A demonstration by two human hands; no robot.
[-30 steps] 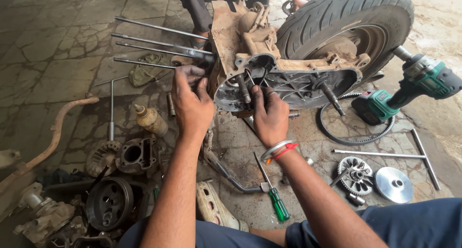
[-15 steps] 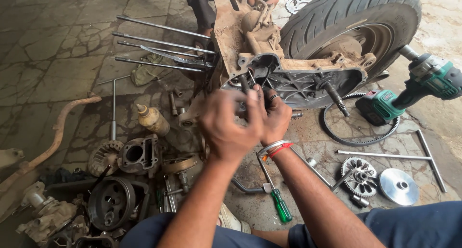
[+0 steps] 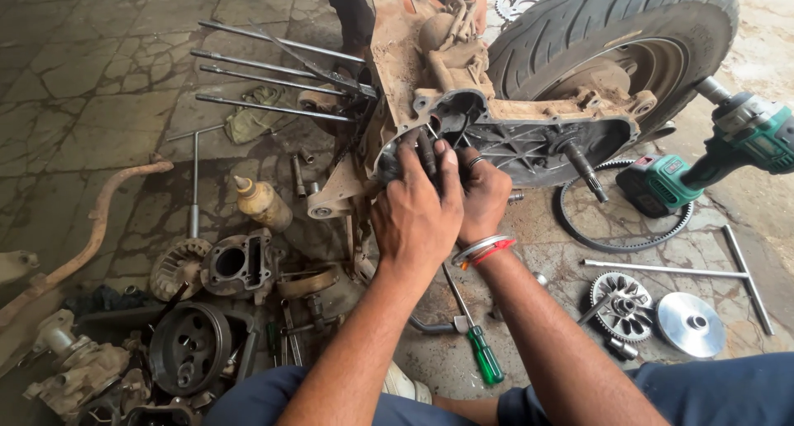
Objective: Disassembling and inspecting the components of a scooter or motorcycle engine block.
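Working at the round opening on the left end of the crankcase (image 3: 496, 120), both hands press in together. The left hand (image 3: 416, 211) lies over the opening with its fingers curled onto a small dark part at the rim; the right hand (image 3: 482, 196) sits just beside it, fingers bent in toward the same spot. Whether either hand fully grips that part I cannot tell, since the left hand's back hides the fingertips. The case stands on the stone floor with the tyre (image 3: 628, 37) at its far end and long studs (image 3: 273, 83) sticking out to the left.

Doing this well, I judge, means keeping the case steady while the fingers work: one hand braces against the rim, the other does the fine seating. The part should go in square, not cocked, and by feel, because the view is blocked. Grit on the casting looks heavy, so the seat wants wiping clean. The screwdriver (image 3: 473, 337) lies just below the wrists, near enough to reach without shifting. Another person's legs stand behind the case, well apart from these hands
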